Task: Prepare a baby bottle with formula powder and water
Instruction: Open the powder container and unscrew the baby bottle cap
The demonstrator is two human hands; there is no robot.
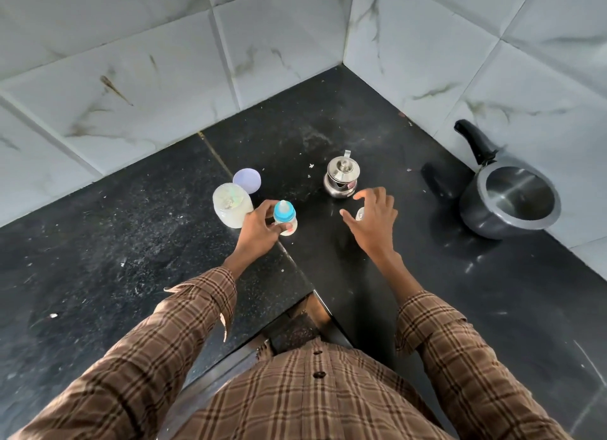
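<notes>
Something small and pale (360,213) sits under your right hand (374,219), mostly covered, so you can't tell what it is. That hand hovers over it with fingers spread wide, gripping nothing you can see. Your left hand (259,230) curls round the bottle (285,216), fingers wrapped on its body and hiding the lower part. Bottle stands upright on the black counter (131,242), blue collar and clear teat on top, pale body with a red mark low down. Just left of it, touching your knuckles, stands an open jar (231,208) of whitish contents, its lid (247,180) lying behind. Steel pot (341,178) with lid sits beyond your right fingers. Cooker (509,199) rests well off right.
</notes>
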